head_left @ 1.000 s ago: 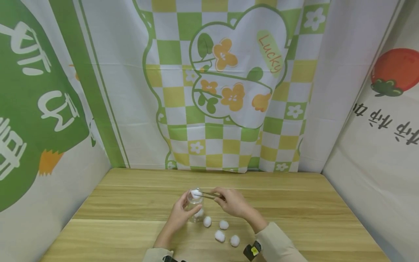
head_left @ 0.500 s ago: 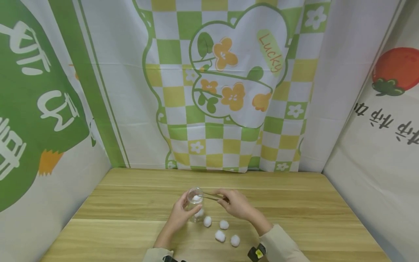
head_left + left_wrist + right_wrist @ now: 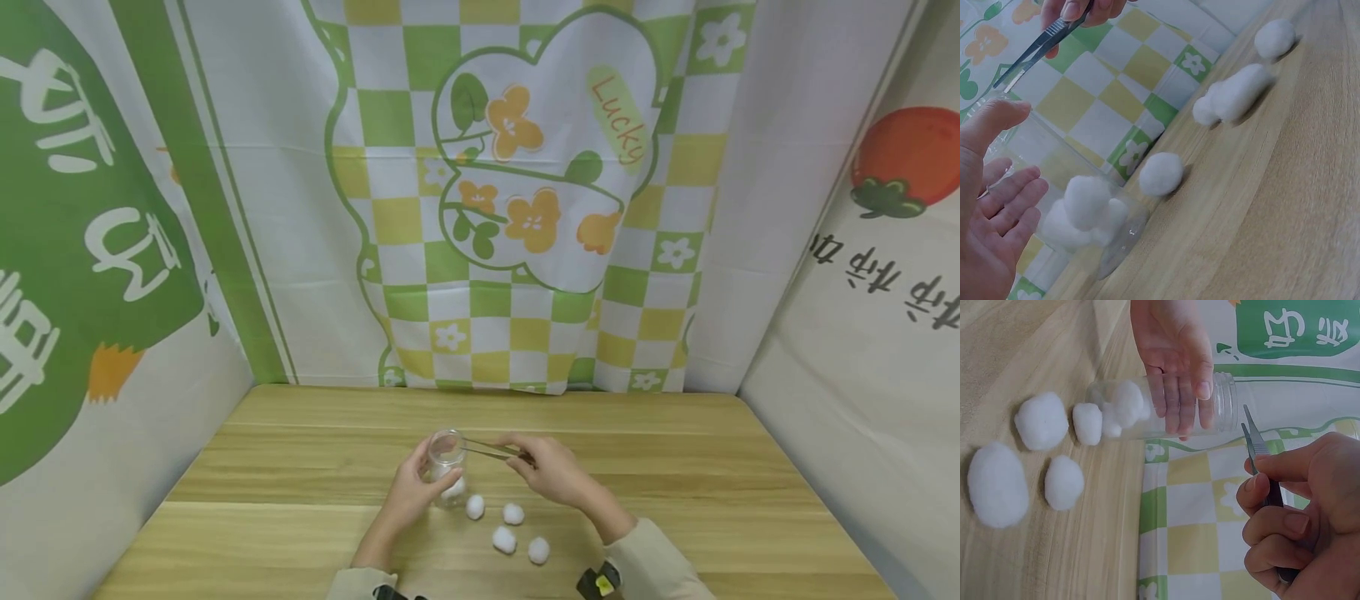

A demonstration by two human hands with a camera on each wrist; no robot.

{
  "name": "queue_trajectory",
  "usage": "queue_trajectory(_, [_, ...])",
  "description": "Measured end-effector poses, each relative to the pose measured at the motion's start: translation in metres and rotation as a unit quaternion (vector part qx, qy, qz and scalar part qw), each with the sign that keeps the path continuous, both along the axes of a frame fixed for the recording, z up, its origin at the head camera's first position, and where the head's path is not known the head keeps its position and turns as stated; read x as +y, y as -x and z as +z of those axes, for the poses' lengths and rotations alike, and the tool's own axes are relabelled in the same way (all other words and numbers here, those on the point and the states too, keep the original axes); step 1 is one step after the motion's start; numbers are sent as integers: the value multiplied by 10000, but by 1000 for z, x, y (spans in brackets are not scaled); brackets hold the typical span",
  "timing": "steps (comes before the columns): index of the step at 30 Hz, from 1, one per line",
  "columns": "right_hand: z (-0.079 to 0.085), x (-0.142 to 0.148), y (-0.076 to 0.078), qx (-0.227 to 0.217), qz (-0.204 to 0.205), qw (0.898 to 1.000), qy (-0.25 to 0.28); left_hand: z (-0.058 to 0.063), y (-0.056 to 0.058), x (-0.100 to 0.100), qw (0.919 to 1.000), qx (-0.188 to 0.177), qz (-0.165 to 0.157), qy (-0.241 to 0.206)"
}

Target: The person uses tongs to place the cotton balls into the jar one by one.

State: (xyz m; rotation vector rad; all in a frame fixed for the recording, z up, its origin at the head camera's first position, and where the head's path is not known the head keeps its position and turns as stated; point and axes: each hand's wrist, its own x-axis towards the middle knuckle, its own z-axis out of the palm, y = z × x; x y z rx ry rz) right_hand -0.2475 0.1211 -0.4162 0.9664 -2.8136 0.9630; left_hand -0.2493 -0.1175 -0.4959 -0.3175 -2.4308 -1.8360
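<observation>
My left hand (image 3: 411, 490) holds a clear jar (image 3: 447, 458) upright on the table, fingers and thumb wrapped round its side. Through the wall in the left wrist view, several white cotton balls (image 3: 1088, 203) lie at the jar's bottom. My right hand (image 3: 551, 469) grips metal tweezers (image 3: 491, 448) between thumb and fingers. Their tips, slightly parted with nothing between them, are beside the jar's open mouth (image 3: 1227, 403), as the right wrist view shows. More cotton balls (image 3: 504, 540) lie loose on the table, just right of the jar and nearer me.
The wooden table (image 3: 315, 467) has its back edge against a green and yellow checked curtain (image 3: 495, 333). Printed cloth panels (image 3: 847, 350) stand at either side. A dark wrist strap (image 3: 600, 581) is on my right sleeve.
A cotton ball held in the tweezers at the jar's mouth was let go and dropped inside. The right hand with the tweezers drew back to the right; the left hand stayed put.
</observation>
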Motion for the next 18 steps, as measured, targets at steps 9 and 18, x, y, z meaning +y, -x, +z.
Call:
queue_trajectory(9, [-3, 5, -3, -110, 92, 9998, 99, 1, 1, 0, 9999, -71, 67, 43])
queue_trajectory(18, [-4, 8, -3, -66, 164, 9998, 42, 3, 0, 1, 9998, -121, 122, 83])
